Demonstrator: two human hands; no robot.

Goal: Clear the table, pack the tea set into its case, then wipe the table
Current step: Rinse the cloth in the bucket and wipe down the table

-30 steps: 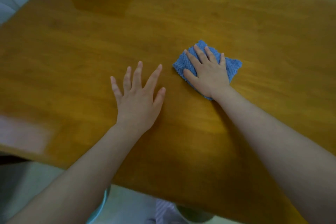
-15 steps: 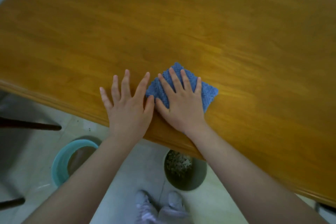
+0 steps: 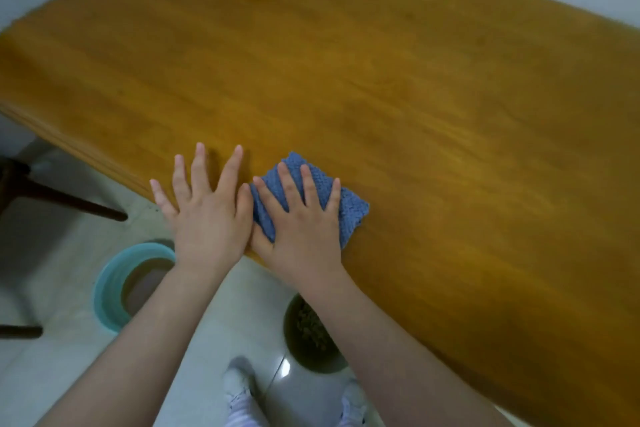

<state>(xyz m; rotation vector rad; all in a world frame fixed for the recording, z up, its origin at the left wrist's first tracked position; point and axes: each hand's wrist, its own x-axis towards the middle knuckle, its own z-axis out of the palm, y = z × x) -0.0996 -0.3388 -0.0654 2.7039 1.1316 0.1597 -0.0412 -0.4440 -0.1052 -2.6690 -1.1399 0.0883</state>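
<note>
The fingers [image 3: 310, 184] of the right hand [image 3: 304, 229] lie straight and spread, pressing flat on a folded blue cloth [image 3: 351, 215] without curling round it. The left hand [image 3: 207, 222] rests just beside it, splayed flat on the bare wood and holding nothing (its thumb lies against the cloth's edge). The cloth sits at the near edge of the worktop [image 3: 381, 80]. On the floor [image 3: 52, 270] below stand a teal basin [image 3: 107, 291] and a dark bin [image 3: 311, 340].
</note>
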